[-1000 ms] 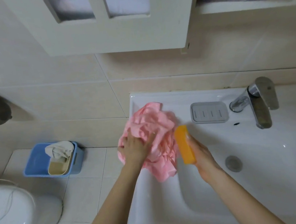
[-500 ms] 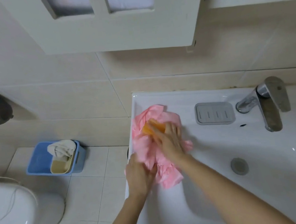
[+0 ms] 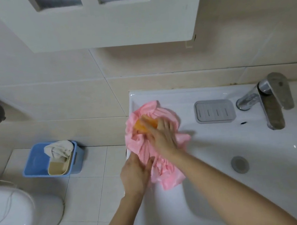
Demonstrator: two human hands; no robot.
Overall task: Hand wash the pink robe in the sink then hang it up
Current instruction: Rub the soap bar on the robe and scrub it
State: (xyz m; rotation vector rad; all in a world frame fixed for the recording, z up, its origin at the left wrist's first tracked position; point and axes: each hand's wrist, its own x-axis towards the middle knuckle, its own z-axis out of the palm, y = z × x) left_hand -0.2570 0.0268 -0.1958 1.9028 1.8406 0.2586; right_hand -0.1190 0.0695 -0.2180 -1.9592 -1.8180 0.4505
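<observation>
The pink robe [image 3: 170, 172] lies bunched on the left ledge of the white sink [image 3: 261, 183], its lower end hanging toward the basin. My right hand [image 3: 162, 137] holds an orange soap bar [image 3: 140, 126] and presses it onto the robe's upper part. My left hand [image 3: 135, 175] grips the robe's near left edge at the sink rim. Part of the soap is hidden under my right fingers.
An empty grey soap dish [image 3: 215, 110] and a chrome faucet [image 3: 269, 99] sit at the sink's back, the drain [image 3: 239, 164] to the right. A blue bin [image 3: 39, 160] and a white toilet [image 3: 18, 221] stand on the floor at left. A cabinet [image 3: 108, 19] hangs overhead.
My right hand has carried the soap from beside the robe onto its top. My left hand has slid from the robe's middle down to its near edge.
</observation>
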